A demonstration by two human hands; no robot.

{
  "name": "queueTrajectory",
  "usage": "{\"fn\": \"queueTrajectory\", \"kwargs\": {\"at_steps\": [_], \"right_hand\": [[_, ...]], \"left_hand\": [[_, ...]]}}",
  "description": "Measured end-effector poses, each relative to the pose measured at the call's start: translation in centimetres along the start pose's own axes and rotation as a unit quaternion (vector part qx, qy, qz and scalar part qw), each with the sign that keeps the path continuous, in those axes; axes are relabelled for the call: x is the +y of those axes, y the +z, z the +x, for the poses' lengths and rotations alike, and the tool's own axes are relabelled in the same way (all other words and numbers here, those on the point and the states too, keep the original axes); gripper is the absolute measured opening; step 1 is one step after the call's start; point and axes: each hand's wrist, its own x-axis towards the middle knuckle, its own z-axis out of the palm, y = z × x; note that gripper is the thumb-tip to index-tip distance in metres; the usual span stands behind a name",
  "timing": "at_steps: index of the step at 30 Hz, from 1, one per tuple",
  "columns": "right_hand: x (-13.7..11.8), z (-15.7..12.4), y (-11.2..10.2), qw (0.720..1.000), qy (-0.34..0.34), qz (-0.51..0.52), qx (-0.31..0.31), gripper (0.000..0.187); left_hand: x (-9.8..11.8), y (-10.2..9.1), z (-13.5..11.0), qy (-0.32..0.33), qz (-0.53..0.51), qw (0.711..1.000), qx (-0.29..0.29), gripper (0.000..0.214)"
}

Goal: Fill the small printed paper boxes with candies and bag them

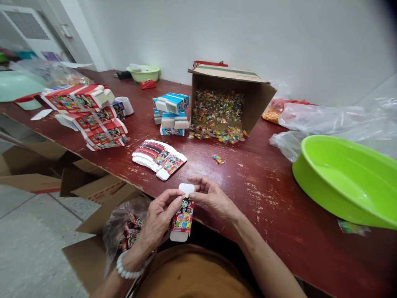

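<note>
Well in front of the tipped cardboard carton, a small oblong box of thin card is held at the near edge of the desk, a plain white flap showing at each end. It is grasped along one side by the left hand, whose wrist is ringed by a bracelet of smooth, pale round beads. The right hand is set at its top corner, fingers half curled; whether it grips cannot be told. Farther in, nearer the carton, flattened boxes are fanned in a glossy white-edged stack, and one twist-wrapped sweet is seen just before the carton. To the carton's right, a smooth lime-green plastic basin is placed; to its left, blue-and-white boxes are piled, with red-and-white boxes stacked farther left. Inside the carton, shiny wrapped sweets are heaped, some spilled at its mouth. On the held box, a green-faced cartoon figure and bold, colourful lettering are printed, too blurred to be read; along the carton's upper flap, a green stripe and small, unreadable lettering are borne.
</note>
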Motion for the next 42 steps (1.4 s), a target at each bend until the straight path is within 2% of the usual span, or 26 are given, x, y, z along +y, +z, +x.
{"fn": "queueTrajectory", "kwargs": {"at_steps": [3,5,7,9,11,13,16,20,23,28,30,33,36,42], "right_hand": [[0.0,-0.1,0.4,0.995,-0.049,-0.086,-0.003,0.021],[0.2,-0.3,0.6,0.986,-0.104,-0.125,0.027,0.016],[0.3,-0.6,0.7,0.974,-0.147,-0.168,0.043,0.013],[0.1,-0.8,0.7,0.958,-0.17,-0.231,0.022,0.013],[-0.2,-0.9,0.7,0.948,-0.173,-0.268,-0.009,0.014],[-0.5,-0.9,0.7,0.956,-0.151,-0.249,-0.022,0.015],[-0.6,-0.3,0.8,0.981,-0.073,-0.175,-0.038,0.016],[-0.8,0.5,0.9,0.994,-0.007,-0.098,-0.047,0.022],[-0.9,0.7,0.9,0.996,-0.016,-0.083,-0.022,0.019],[-0.5,0.6,0.9,0.973,-0.108,-0.202,0.01,0.009],[-0.3,0.6,0.9,0.975,-0.1,-0.197,0.008,0.009],[-0.1,0.7,1.1,0.992,-0.047,-0.119,-0.006,0.014],[0.0,0.8,1.2,0.987,-0.058,-0.149,-0.002,0.012],[-0.8,-0.1,0.7,0.958,-0.123,-0.243,-0.087,0.014]], "left_hand": [[0.0,0.4,-0.3,0.015,-0.066,0.997,0.028,0.053],[-0.1,0.6,-0.4,-0.034,-0.114,0.993,0.015,0.067],[-0.1,0.6,-0.6,-0.112,-0.139,0.983,-0.036,0.063],[-0.3,0.7,-0.6,-0.169,-0.152,0.971,-0.074,0.058],[-0.5,0.8,-0.4,-0.185,-0.165,0.966,-0.07,0.057],[-0.7,1.0,-0.2,-0.183,-0.171,0.966,-0.06,0.056],[-0.8,1.3,0.1,-0.167,-0.152,0.973,-0.057,0.056],[-0.8,1.4,0.5,-0.135,-0.102,0.985,-0.043,0.059],[-0.8,1.2,0.7,-0.119,-0.063,0.99,-0.04,0.062],[-0.7,1.0,0.8,-0.126,-0.068,0.989,-0.045,0.062],[-0.6,1.0,0.8,-0.131,-0.072,0.988,-0.047,0.063],[-0.5,0.8,0.7,-0.13,-0.068,0.988,-0.05,0.062],[-0.6,0.5,0.7,-0.141,-0.073,0.985,-0.062,0.061],[-1.2,0.6,0.6,-0.154,-0.126,0.978,-0.068,0.061]]}}
